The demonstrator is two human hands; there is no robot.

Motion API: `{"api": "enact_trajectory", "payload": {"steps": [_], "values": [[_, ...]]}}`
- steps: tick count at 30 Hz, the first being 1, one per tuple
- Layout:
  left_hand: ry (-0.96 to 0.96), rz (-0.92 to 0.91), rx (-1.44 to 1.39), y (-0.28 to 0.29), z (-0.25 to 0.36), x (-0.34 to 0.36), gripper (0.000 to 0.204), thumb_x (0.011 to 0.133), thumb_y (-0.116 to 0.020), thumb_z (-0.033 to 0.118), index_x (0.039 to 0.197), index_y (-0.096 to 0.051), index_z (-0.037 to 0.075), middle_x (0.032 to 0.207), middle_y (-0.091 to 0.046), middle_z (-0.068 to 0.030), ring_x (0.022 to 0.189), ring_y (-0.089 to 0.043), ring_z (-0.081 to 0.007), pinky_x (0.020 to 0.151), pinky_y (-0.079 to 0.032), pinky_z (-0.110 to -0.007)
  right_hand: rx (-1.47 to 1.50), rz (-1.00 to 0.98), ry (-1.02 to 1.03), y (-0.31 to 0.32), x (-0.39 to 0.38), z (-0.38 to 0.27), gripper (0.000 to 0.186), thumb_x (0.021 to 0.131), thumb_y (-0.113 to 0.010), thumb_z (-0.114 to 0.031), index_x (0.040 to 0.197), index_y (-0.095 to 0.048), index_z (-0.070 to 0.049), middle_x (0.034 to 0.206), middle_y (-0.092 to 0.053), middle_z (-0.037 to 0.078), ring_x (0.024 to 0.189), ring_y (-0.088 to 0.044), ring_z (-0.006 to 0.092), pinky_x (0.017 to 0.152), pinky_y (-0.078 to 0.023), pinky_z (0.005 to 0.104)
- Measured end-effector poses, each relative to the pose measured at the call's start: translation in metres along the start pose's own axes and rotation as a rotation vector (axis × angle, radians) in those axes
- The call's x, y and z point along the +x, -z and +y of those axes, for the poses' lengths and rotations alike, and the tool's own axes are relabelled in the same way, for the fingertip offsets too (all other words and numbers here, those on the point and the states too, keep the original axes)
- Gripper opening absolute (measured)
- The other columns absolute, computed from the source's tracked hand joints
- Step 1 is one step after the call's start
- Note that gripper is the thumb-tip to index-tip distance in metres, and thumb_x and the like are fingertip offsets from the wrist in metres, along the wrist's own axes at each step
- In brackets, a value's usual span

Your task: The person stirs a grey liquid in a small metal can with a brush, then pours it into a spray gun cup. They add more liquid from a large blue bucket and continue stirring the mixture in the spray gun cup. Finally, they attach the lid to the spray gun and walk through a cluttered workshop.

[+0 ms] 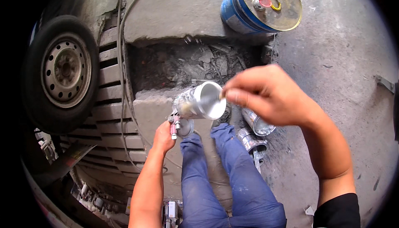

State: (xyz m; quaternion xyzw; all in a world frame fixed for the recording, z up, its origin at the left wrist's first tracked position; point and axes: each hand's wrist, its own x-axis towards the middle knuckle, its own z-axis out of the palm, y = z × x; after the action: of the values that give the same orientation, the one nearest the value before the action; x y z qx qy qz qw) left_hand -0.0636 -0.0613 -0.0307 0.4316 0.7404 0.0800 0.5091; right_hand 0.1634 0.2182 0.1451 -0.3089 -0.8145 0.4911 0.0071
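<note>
My left hand [165, 138] is closed around a paint spray gun [174, 125] with pinkish-red and metal parts. Its paint-smeared cup [215, 112] has an uncovered white mouth tilted to the right, above my shins. My right hand [266, 97] is at the cup's right rim, thumb and fingers pinched on a thin stick [207, 100]. The stick reaches into the cup and is smeared by motion, so its exact kind is unclear. A round grey lid [186, 127] shows just below the cup, near my left foot.
Two paint-streaked cans [263, 127] [254, 145] are by my right leg. Beyond the cup is a rubble-filled pit [187, 61] with broken concrete edges. A blue drum [232, 9] stands at the far side. A wheel [66, 66] and hoses [121, 61] are on the left.
</note>
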Motion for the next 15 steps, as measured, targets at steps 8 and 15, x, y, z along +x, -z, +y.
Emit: {"api": "enact_trajectory", "payload": {"steps": [8, 15], "values": [[0.108, 0.065, -0.072, 0.006, -0.015, 0.006, 0.018, 0.086, -0.055, 0.015, 0.099, -0.056, 0.003, 0.085, -0.063, -0.0214, 0.082, -0.061, -0.0413, 0.073, -0.047, -0.044, -0.274, 0.396, 0.035, 0.005, 0.002, -0.001, 0.01, 0.084, -0.064, -0.014, 0.082, -0.063, -0.004, 0.068, -0.06, 0.012, 0.063, -0.06, 0.0282, 0.055, -0.047, 0.0366], [0.05, 0.124, -0.092, 0.017, -0.019, 0.005, 0.019, 0.084, -0.062, 0.016, 0.094, -0.056, 0.001, 0.081, -0.064, -0.0196, 0.078, -0.062, -0.0395, 0.07, -0.049, -0.042, 0.114, 0.254, -0.193, -0.012, -0.003, -0.004, 0.012, 0.085, -0.065, -0.013, 0.081, -0.063, -0.002, 0.064, -0.061, 0.012, 0.053, -0.058, 0.0231, 0.053, -0.046, 0.0305]]}}
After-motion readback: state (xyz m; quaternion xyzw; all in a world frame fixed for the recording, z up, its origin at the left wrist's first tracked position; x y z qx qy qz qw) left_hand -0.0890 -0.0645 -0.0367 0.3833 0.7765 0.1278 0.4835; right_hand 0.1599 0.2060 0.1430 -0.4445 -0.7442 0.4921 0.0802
